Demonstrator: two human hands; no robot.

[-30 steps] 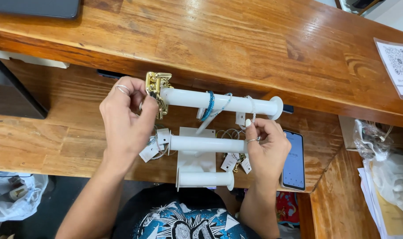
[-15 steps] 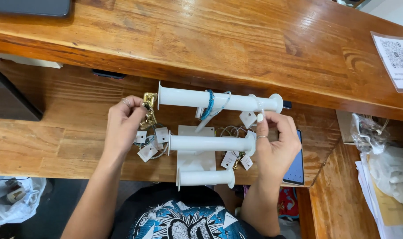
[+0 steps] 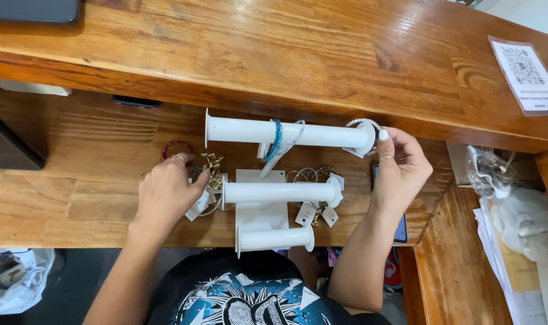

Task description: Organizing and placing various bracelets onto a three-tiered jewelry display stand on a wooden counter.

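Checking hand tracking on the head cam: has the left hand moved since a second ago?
Yes. The left hand has dropped from the left end of the top white bar to the desk, beside the gold piece left of the middle bar.

White display stand (image 3: 259, 204), blue bracelet (image 3: 276, 138), gold bracelet (image 3: 212, 165), brown wooden desk (image 3: 75, 198).

- Left hand (image 3: 168, 192): palm down, fingers curled, forearm rising from lower left.
- Right hand (image 3: 400, 171): raised higher, fingertips (image 3: 383, 135) pinched together, forearm bent upward from the torso.
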